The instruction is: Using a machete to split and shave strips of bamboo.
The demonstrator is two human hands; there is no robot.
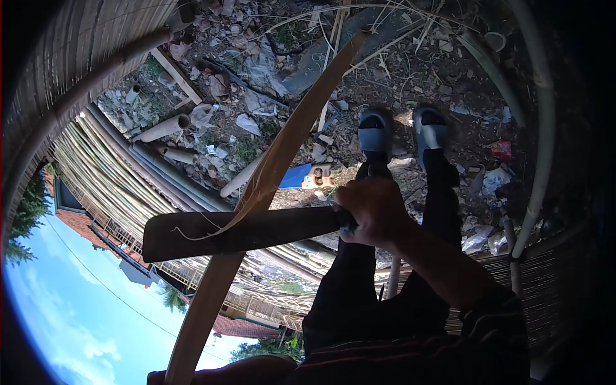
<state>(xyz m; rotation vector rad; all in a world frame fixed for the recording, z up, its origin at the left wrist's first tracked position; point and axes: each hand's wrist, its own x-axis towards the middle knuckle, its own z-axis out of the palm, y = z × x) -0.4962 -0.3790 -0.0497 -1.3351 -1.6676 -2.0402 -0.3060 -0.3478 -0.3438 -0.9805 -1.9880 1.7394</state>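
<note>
A machete (256, 232) with a broad dark blade is gripped at its handle by my right hand (375, 208), fingers closed. Its blade points left and lies across a long, flat bamboo strip (289, 151). Thin curled shavings (218, 231) hang from the strip at the blade. The strip slants from the lower left up to a narrow far end over the ground. At the bottom edge, my left hand (240, 371) is around the strip's near end, mostly cut off by the picture's edge and partly hidden by the strip.
A handsaw (298, 178) with a blue blade lies on the littered ground beyond the strip. Long bamboo poles (122, 170) are stacked at the left. My feet in grey slides (375, 131) stand ahead. A curved pole (544, 128) rises at the right, and cut bamboo tubes (163, 128) lie about.
</note>
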